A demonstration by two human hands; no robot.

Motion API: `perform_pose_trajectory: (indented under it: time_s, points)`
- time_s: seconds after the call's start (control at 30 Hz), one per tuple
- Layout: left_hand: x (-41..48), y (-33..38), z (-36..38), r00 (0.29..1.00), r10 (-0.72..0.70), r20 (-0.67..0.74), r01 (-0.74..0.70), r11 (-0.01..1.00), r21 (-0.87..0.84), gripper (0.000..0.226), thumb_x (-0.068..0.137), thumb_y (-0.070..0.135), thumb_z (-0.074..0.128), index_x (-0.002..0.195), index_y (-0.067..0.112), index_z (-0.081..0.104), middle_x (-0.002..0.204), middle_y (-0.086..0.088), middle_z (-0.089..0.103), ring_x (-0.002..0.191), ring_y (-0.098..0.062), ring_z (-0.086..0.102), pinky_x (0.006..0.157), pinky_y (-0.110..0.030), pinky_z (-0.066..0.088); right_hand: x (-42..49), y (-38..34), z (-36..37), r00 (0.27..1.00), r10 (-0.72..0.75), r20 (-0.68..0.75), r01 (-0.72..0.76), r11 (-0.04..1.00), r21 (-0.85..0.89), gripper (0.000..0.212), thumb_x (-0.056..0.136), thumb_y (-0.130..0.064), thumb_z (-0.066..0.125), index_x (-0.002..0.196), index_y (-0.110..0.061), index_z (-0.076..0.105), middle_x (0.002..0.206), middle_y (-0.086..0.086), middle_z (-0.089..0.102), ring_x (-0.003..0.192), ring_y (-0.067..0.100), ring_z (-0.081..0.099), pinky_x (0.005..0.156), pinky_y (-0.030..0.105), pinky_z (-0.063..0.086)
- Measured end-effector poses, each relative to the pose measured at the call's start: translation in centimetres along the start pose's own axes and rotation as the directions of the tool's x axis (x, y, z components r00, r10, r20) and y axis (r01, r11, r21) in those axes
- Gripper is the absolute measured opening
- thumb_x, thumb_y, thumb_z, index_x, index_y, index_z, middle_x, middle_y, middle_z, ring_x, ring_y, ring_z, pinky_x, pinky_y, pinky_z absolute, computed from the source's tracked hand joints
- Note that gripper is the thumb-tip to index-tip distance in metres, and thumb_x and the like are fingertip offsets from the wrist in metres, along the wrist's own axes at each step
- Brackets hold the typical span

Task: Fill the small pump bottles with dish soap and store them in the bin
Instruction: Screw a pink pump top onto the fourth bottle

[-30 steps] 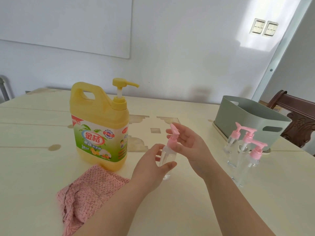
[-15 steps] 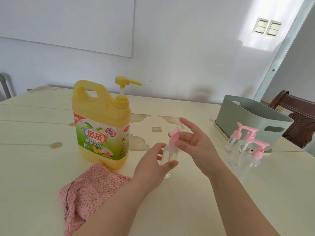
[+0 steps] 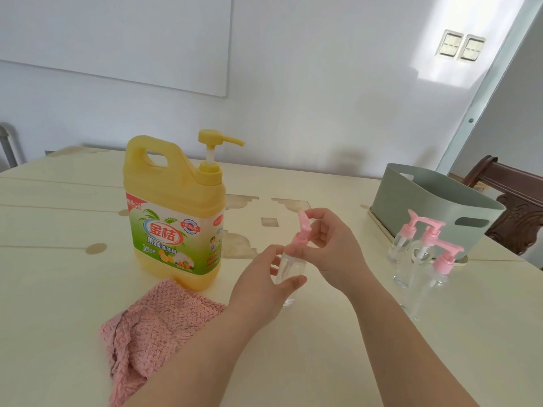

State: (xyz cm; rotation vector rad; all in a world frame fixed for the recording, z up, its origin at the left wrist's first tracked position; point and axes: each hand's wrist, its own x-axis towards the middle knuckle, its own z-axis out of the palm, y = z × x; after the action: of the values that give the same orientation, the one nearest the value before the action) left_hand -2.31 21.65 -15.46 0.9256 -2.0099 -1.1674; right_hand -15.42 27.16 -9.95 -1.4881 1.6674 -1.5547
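Head: pump bottle [image 3: 291,264] (upright), table [image 3: 311,353] centre

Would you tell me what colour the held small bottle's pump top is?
Pink: the plastic pump top shows best in the head view.

Your view is bright, lit by soft, even daylight. A sunlit patch falls on the white painted wall [image 3: 440,74] at upper right. Shadows on the cream wooden table [image 3: 53,304] are faint. Wide-angle distortion curves lines near the edges; fine detail is soft.
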Motion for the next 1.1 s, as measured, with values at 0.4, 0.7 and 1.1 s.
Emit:
perform_pose_trajectory:
  time_s: [0.4,0.7,1.1]
  points:
    - [0.0,0.0,-0.1,1.000,-0.003,0.009,0.003,1.000,0.000,0.046,0.078,0.043,0.070,0.117,0.040,0.046,0.106,0.022,0.056,0.096,0.005,0.052,0.075,-0.019,0.043,0.0,0.6,0.0,0.998,0.057,0.028,-0.061,0.983,0.171,0.069,0.066,-0.006,0.086,0.125,-0.021,0.054,0.088,-0.001,0.067,0.086,0.017,0.067,0.089,0.041,0.052]
    - [0.2,-0.3,0.0,1.000,0.001,0.014,-0.001,1.000,-0.003,0.047,0.076,0.045,0.070,0.117,0.040,0.047,0.108,0.022,0.057,0.097,0.003,0.054,0.080,-0.023,0.045,-0.3,0.8,-0.9,0.996,0.018,0.093,-0.050,0.936,0.347,0.057,0.077,0.000,0.067,0.130,-0.012,0.053,0.102,0.010,0.074,0.104,0.024,0.068,0.081,0.029,0.054]
    - [0.1,-0.2,-0.2,1.000,0.005,0.011,-0.005,1.000,0.001,0.044,0.077,0.045,0.070,0.114,0.043,0.044,0.107,0.022,0.055,0.097,0.004,0.053,0.079,-0.021,0.044,-0.3,0.5,-0.7,0.991,-0.014,0.132,-0.021,0.965,0.260,0.050,0.080,-0.004,0.069,0.127,-0.014,0.054,0.102,0.003,0.074,0.102,0.019,0.067,0.086,0.031,0.053]
